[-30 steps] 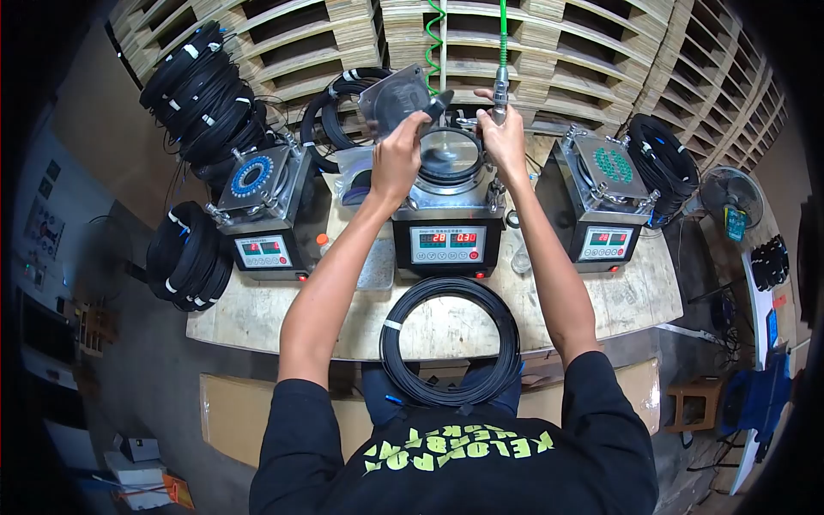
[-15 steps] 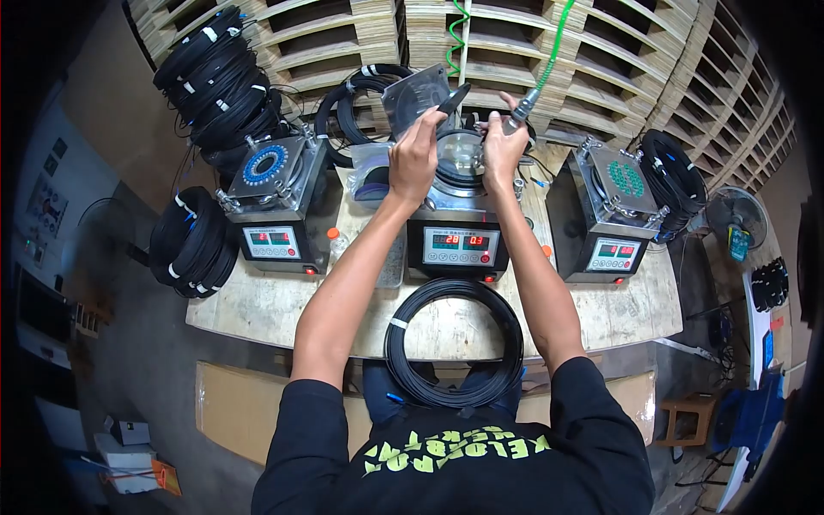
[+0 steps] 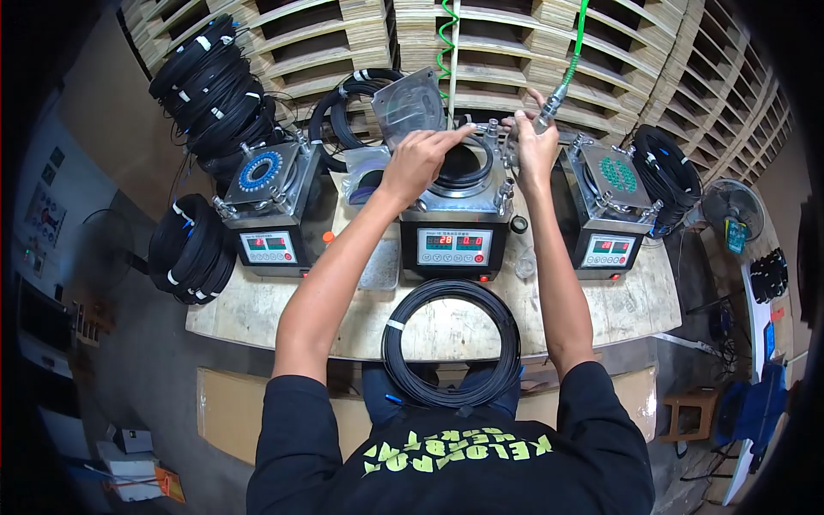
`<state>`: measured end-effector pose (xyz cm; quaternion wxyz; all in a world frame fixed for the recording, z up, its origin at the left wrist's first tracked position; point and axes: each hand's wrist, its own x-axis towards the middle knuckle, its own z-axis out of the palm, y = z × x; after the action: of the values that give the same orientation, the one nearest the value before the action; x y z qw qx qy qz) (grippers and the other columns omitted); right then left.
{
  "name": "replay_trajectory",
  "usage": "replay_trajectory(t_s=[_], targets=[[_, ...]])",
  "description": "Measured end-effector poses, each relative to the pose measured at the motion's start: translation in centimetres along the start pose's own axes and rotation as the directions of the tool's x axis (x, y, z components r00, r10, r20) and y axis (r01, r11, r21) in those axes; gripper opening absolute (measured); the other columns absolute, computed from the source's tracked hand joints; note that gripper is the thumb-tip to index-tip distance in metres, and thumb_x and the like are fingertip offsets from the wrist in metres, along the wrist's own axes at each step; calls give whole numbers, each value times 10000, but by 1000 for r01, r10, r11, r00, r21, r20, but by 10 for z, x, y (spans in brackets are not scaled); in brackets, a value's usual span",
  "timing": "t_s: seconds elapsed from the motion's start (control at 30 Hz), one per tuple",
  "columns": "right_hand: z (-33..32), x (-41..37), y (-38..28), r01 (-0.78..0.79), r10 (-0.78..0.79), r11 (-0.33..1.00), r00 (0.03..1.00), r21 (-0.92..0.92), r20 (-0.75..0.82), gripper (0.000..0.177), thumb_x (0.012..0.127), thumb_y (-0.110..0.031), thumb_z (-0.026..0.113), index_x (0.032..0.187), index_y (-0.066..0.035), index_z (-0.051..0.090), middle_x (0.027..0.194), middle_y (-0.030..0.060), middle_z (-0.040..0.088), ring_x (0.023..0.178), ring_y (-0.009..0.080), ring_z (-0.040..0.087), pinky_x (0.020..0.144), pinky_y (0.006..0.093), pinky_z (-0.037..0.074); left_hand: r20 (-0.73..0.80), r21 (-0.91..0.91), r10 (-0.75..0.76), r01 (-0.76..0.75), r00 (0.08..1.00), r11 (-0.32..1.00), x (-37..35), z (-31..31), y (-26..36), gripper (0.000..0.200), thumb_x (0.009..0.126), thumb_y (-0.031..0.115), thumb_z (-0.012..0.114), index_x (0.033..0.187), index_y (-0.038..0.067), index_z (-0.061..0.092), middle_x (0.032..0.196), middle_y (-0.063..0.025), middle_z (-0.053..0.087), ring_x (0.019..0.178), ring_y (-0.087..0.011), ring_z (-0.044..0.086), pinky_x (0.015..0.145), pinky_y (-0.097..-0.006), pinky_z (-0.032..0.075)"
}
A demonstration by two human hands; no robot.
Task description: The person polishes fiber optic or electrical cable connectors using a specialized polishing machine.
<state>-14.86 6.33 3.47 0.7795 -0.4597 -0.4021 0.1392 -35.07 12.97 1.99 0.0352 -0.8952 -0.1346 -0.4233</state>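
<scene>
My left hand (image 3: 418, 165) reaches over the left side of the middle machine (image 3: 455, 243), its fingers stretched out above the round opening. Inside that opening a black ring (image 3: 464, 182) surrounds a dark centre. A clear square plate (image 3: 408, 105) stands tilted behind my left hand. My right hand (image 3: 536, 148) is wrapped round an air blow gun (image 3: 547, 118), to the right of the machine's back corner post. From the gun a green hose (image 3: 578, 47) runs upward. A coil of black cable (image 3: 394, 345) lies at the table's front edge, against my lap.
On either side stand similar machines, one with a blue ring of parts (image 3: 261, 172) on top, the other with green parts (image 3: 616, 174). Stacks of black cable coils (image 3: 206, 94) rise at the left. Wooden pallets (image 3: 506, 56) line the back. A clear tray (image 3: 378, 268) sits beside the middle machine.
My right hand has moved right with the air blow gun, off the machine's opening. My left hand has come down toward the opening, and the dark piece it held no longer shows in its fingers.
</scene>
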Motion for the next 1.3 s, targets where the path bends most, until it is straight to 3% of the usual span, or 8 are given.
replay_trajectory(t_s=[0.23,0.37,0.73,1.03,1.07,1.17,1.2,1.3], targets=[[-30,-9,-8,-54,55,997,998,-47,6,485,968,-21,565,1442,-95,494,949,59,573,796,139,682,682,260,523,462,1,-190,214,866,977,3,7,-12,658,733,64,692,1378,142,584,1105,-150,717,1021,-340,665,907,-455,535],[-36,-11,-3,-95,98,993,995,-66,34,506,965,-27,587,1452,-114,483,983,42,546,789,138,683,686,263,533,393,-163,-123,201,911,966,-1,18,-24,688,746,205,718,1410,143,553,1048,-176,725,1073,-354,652,996,-445,495],[-45,-11,-4,-118,119,993,990,-24,79,582,968,-53,607,1503,-125,388,981,39,506,822,162,685,719,289,556,495,-14,-192,229,847,973,0,21,-26,778,780,309,703,1492,134,445,1301,-205,629,1266,-342,528,1073,-454,403],[-51,22,-4,-161,166,986,973,-48,157,592,979,-130,644,1489,-79,350,1176,183,620,908,257,737,722,297,593,471,-66,-184,243,863,968,2,19,-24,601,839,252,612,1401,68,501,1243,-157,662,1172,-335,544,1021,-452,406],[-49,28,-2,-91,99,993,990,-81,104,416,976,-187,662,1337,-26,531,1019,127,678,791,199,718,682,295,561,454,-79,-186,247,872,966,1,20,-24,567,852,232,599,1387,67,509,1238,-155,660,1165,-338,543,1014,-455,408],[-64,102,46,212,-55,862,942,-460,331,315,963,-290,682,1076,3,676,797,79,683,666,147,644,631,318,514,381,-157,-173,248,908,956,-4,21,-29,481,885,113,533,1364,68,516,1193,-125,652,1172,-325,513,1053,-449,391],[-57,108,26,204,22,769,939,-606,344,434,933,-421,707,937,13,713,695,28,634,605,105,523,597,301,457,350,-211,-186,270,918,939,-3,17,-25,435,867,5,510,1296,60,557,1139,-146,626,1167,-337,509,1048,-447,394],[-46,153,43,170,171,482,944,-859,282,534,871,-499,748,753,12,648,594,65,585,555,125,516,553,357,439,202,-212,-122,165,972,963,-8,25,-34,367,872,-14,536,1230,55,581,1172,-150,623,1105,-367,529,1008,-452,425]])
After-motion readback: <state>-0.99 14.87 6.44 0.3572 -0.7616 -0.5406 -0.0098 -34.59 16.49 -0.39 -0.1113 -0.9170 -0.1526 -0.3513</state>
